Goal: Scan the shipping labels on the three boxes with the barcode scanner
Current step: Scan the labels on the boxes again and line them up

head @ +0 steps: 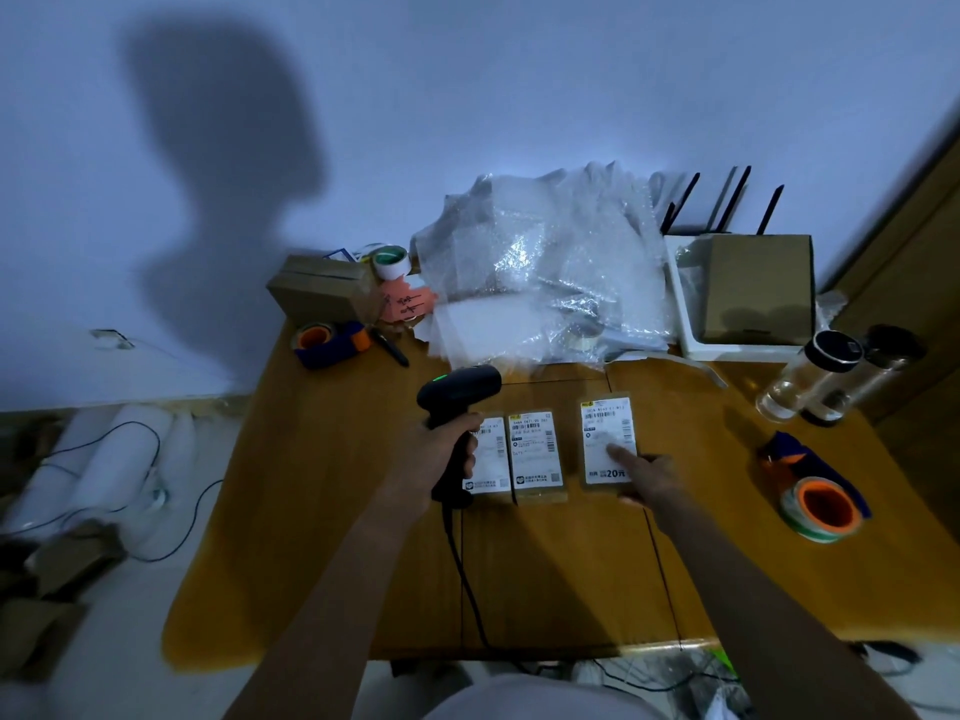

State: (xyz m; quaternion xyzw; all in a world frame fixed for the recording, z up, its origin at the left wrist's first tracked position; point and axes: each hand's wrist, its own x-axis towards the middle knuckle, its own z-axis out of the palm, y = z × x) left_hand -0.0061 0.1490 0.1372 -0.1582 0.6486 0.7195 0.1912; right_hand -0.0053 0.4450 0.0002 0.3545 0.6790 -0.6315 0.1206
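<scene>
Three small brown cardboard boxes with white shipping labels lie in a row near the middle of the wooden table: the left box, just beside it the middle box, and, a little apart, the right box. The black pistol-grip barcode scanner, a green light on its head, is wrapped in the left hand, fingers closed round the handle; it sits above and partly hides the left box, its cable trailing toward the table's near edge. The right hand has its forefinger stretched out and pressed on the right box's label, the other fingers curled under, seemingly steadying the box. The risks look like these: the pointing finger may cover part of that label and spoil a read; the closely packed left and middle labels could be read twice or confused; and the cable might drag a light box askew. Behind lie crumpled clear bubble wrap and, at right, an orange-cored tape roll.
</scene>
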